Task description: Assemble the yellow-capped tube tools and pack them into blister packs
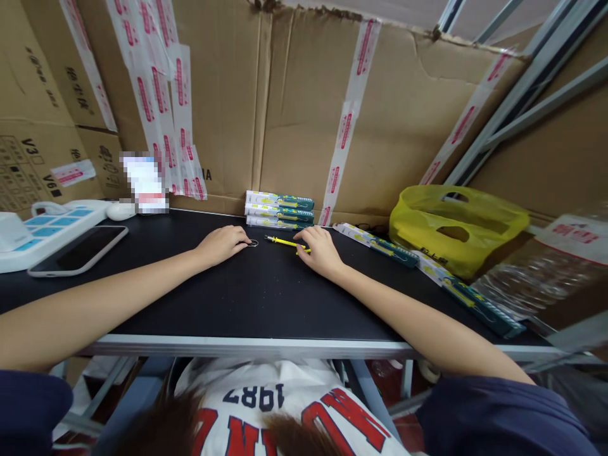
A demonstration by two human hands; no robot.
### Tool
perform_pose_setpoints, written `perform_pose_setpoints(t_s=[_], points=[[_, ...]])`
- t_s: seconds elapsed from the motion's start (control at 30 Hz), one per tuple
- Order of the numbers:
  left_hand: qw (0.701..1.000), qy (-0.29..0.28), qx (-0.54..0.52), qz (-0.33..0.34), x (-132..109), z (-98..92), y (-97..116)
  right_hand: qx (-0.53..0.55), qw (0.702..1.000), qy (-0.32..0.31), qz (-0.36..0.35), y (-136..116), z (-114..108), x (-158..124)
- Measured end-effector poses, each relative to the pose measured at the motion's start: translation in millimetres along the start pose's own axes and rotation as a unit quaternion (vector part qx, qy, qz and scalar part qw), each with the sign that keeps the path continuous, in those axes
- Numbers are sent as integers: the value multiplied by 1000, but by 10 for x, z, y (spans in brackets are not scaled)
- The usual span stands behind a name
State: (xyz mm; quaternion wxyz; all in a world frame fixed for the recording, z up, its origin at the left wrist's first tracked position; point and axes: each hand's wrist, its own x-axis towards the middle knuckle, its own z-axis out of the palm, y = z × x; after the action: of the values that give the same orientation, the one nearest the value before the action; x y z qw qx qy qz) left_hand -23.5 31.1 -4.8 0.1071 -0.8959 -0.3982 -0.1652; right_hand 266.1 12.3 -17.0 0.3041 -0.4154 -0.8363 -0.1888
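On the black tabletop (266,297), my left hand (222,245) rests left of the middle with its fingers drawn together. A thin metal ring (253,243) sits at those fingertips, and they appear to pinch its edge. My right hand (322,249) is curled over the near end of a slim yellow pen-like tool (287,242). The tool's metal tip points left towards the ring, with a small gap between them. My right fingers partly hide the tool's other end.
Behind the hands is a stack of slim printed boxes (279,210). More such boxes (380,244) lie at right, beside a yellow plastic bag (456,228) and a clear plastic packet (536,272). A phone (78,250) and a power strip (59,228) lie at left. Cardboard (294,114) walls the back.
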Motion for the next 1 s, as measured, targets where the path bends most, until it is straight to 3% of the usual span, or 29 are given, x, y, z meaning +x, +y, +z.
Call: perform_pose_setpoints(t_s=[0.17,0.53,0.77,1.0], points=[[996,-18,87,31,15,-47,63,-17,1000,15,2,51,-41,9],[983,-54,168,47,40,-75,104,1,1000,4,18,76,3,1],[990,-55,128,35,31,-91,96,-1,1000,9,21,106,-9,-4],[994,-15,96,54,-4,-52,45,-10,999,39,33,228,-111,49]])
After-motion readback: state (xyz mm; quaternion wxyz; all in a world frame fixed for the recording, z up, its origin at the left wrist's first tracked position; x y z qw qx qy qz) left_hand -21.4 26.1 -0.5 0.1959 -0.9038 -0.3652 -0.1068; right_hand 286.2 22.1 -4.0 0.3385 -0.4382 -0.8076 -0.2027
